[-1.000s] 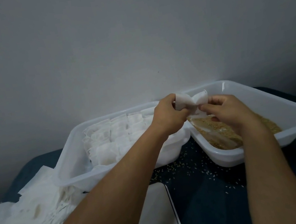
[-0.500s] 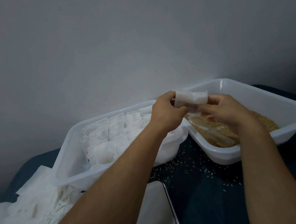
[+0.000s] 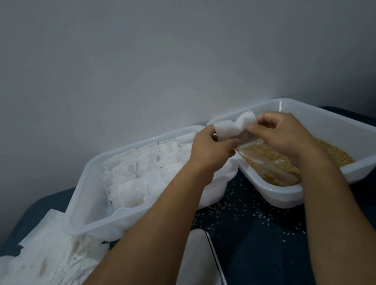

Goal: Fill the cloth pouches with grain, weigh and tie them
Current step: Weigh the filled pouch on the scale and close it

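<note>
A small white cloth pouch is held up between both hands, above the gap where two white tubs meet. My left hand pinches its left end and my right hand pinches its right side. Below my right hand, the right tub holds brown grain with a clear scoop lying in it. The left tub is packed with several filled white pouches. A white scale lies near the front, partly under my left forearm.
A heap of flat empty white pouches lies at the left on the dark blue surface. Loose grains are scattered between the tubs and the scale. A plain grey wall stands right behind the tubs.
Both hands have kept hold of the pouch and worked its top; its cloth now spreads wider between them. The hands stay above the tubs' meeting edge.
</note>
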Demonstrator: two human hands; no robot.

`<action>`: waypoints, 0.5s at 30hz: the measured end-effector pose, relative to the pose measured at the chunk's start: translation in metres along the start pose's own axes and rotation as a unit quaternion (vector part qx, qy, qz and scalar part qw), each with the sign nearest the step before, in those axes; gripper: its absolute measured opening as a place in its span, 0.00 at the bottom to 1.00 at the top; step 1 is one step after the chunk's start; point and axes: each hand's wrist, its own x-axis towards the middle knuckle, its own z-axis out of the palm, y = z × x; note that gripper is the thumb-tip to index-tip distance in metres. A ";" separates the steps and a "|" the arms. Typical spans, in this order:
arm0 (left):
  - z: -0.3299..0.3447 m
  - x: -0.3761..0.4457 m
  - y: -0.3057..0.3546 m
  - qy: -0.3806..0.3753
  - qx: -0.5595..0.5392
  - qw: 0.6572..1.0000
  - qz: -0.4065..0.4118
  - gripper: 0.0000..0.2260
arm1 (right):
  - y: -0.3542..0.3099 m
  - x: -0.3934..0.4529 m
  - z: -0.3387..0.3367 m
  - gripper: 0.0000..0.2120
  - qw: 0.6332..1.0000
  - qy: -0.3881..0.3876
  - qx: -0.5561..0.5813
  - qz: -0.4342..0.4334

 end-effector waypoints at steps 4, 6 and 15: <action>0.000 -0.002 -0.002 0.005 -0.005 1.000 0.005 0.17 | -0.003 -0.001 0.002 0.04 1.000 0.007 -0.005 -0.010; 0.001 -0.002 0.001 0.005 -0.004 1.000 0.010 0.19 | -0.002 0.000 0.002 0.03 1.000 0.012 -0.002 -0.010; 0.003 -0.004 0.010 0.010 -0.004 1.000 0.010 0.17 | 0.002 0.000 0.003 0.12 1.000 -0.013 0.009 0.011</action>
